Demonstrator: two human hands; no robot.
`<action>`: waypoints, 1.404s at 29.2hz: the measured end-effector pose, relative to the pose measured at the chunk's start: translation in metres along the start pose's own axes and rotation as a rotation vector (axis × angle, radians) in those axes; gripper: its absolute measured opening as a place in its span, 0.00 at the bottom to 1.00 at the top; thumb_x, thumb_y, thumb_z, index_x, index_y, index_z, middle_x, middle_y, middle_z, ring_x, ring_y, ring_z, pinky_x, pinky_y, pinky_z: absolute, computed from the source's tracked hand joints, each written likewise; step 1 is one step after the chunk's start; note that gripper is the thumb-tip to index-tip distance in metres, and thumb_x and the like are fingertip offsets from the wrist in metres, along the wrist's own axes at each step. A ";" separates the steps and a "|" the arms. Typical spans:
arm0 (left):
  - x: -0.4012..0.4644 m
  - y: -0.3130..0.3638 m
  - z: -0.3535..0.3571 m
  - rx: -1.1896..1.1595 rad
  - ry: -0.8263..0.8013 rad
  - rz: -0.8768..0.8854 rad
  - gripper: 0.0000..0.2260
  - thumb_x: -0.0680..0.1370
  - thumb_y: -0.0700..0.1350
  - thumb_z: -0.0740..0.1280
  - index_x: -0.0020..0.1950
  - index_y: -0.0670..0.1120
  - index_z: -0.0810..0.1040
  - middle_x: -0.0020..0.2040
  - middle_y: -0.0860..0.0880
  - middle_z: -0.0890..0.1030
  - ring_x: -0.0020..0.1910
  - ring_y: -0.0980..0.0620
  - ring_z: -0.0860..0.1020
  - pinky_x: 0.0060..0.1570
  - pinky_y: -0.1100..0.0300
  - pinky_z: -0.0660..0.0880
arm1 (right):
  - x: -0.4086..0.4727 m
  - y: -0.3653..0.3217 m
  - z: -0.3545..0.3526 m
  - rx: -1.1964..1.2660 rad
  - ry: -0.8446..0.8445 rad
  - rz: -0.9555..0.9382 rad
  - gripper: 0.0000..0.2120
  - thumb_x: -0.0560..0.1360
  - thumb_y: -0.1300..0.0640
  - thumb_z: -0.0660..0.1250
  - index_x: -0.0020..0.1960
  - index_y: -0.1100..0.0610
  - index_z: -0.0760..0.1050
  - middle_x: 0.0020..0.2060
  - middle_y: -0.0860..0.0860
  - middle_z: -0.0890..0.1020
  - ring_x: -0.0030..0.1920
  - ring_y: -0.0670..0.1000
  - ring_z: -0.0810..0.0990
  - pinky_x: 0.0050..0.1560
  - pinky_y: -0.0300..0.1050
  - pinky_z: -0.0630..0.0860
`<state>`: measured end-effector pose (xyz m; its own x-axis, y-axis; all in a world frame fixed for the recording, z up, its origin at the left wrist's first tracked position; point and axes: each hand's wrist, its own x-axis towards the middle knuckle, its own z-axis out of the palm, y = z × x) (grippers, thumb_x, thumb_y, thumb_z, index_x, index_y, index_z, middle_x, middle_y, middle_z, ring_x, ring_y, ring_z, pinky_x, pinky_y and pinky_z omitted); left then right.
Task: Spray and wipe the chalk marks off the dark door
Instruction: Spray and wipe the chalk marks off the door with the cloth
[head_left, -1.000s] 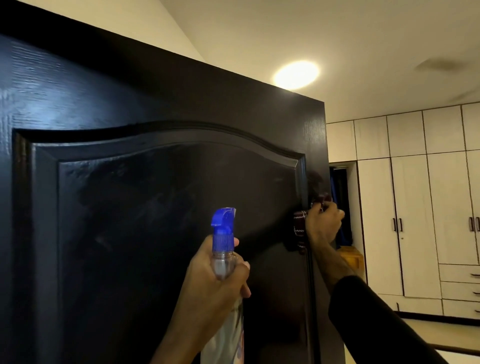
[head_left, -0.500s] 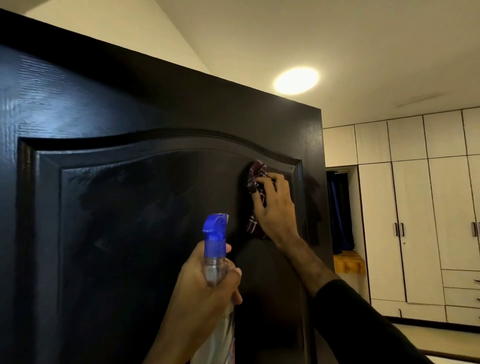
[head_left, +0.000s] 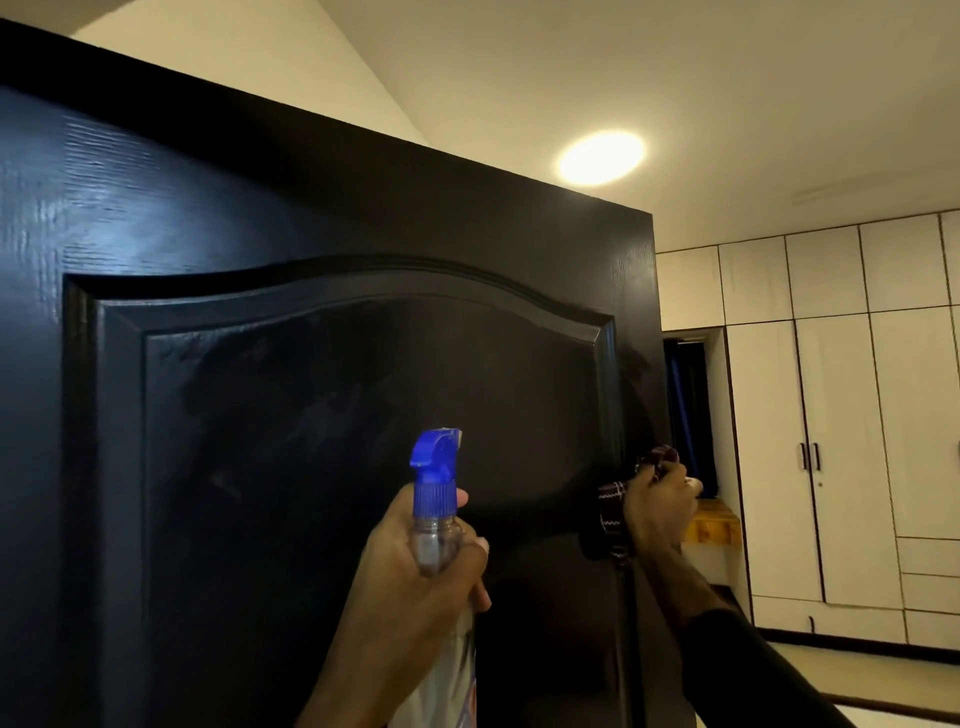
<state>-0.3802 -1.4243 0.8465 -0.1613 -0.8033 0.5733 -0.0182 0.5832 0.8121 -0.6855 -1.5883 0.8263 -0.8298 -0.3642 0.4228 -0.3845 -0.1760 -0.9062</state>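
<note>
Your fingers (head_left: 470, 558) of the left hand (head_left: 415, 582) grip the light, slippery spray bottle (head_left: 435, 525) at its neck; right hand (head_left: 657, 512) clutches the soft cloth (head_left: 610, 512) at lower right of the stiff door (head_left: 322, 208)

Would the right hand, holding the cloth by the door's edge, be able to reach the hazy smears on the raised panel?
Probably yes. The right hand with the cloth is already at the door, and nothing lies between it and the smears; the spray bottle sits lower.
</note>
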 end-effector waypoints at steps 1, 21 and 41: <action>-0.003 0.000 -0.003 0.004 0.011 -0.004 0.15 0.76 0.37 0.72 0.59 0.53 0.76 0.38 0.47 0.84 0.34 0.46 0.85 0.40 0.57 0.83 | -0.004 -0.007 0.002 0.012 0.012 -0.003 0.17 0.84 0.53 0.61 0.67 0.63 0.72 0.64 0.62 0.71 0.61 0.62 0.74 0.60 0.59 0.76; -0.047 0.015 -0.087 0.079 0.157 0.025 0.15 0.77 0.38 0.72 0.56 0.55 0.77 0.38 0.45 0.84 0.32 0.47 0.84 0.36 0.62 0.81 | -0.162 -0.167 0.038 0.116 -0.074 -1.037 0.15 0.79 0.54 0.68 0.64 0.57 0.76 0.63 0.55 0.73 0.57 0.51 0.74 0.52 0.46 0.79; -0.106 0.046 -0.159 0.146 0.256 0.052 0.14 0.76 0.38 0.73 0.51 0.59 0.79 0.37 0.45 0.82 0.32 0.41 0.84 0.43 0.47 0.84 | -0.270 -0.239 0.044 0.140 -0.174 -1.288 0.14 0.80 0.54 0.64 0.63 0.58 0.78 0.63 0.57 0.76 0.55 0.56 0.75 0.47 0.53 0.78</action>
<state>-0.2067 -1.3311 0.8405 0.0877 -0.7657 0.6372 -0.1612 0.6203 0.7676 -0.3522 -1.4878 0.9292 0.1672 0.0254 0.9856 -0.8046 -0.5742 0.1513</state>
